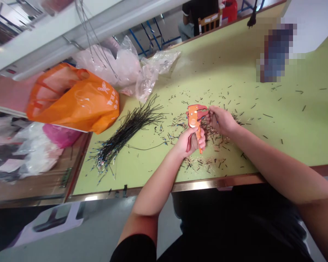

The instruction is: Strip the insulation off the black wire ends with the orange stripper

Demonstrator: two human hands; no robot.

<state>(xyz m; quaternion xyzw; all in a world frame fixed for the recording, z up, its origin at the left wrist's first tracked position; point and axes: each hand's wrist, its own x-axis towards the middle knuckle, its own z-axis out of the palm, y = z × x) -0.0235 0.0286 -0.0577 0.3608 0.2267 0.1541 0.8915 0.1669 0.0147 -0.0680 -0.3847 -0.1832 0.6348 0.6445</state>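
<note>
My left hand [190,141] is closed round the handles of an orange wire stripper [194,118], which stands upright over the green table [262,127]. My right hand [221,119] is pinched on a thin dark wire at the tool's jaws. Under both hands lies a litter of cut wire ends and stripped insulation [205,160]. A bundle of black wires [125,131] lies to the left of my left hand.
An orange plastic bag [76,100] and clear plastic bags [142,72] sit at the table's left back. A pink bag [61,134] lies on a lower wooden surface at left. A blurred object [276,51] stands far right. A seated person [196,14] is beyond the table.
</note>
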